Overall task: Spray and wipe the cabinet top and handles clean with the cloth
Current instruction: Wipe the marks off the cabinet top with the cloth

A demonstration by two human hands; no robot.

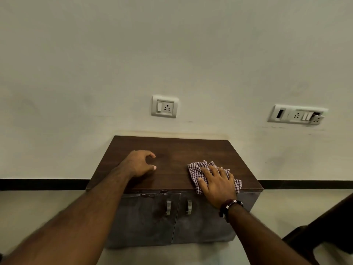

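Right hand (217, 183) flat on checked cloth (197, 170), fingers spread, pressing it onto cabinet top (172, 150) at near right. Left hand (139, 164) on top at left, well apart from cloth, fingers loosely curled, holding nothing. Two metal handles (168, 207) on doors below, near centre.

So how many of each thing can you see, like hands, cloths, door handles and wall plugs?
Hands: 2, the left hand and the right hand
Checked cloth: 1
Cabinet: 1
Door handles: 2, one and another
Wall socket plates: 2, one and another
Total: 8
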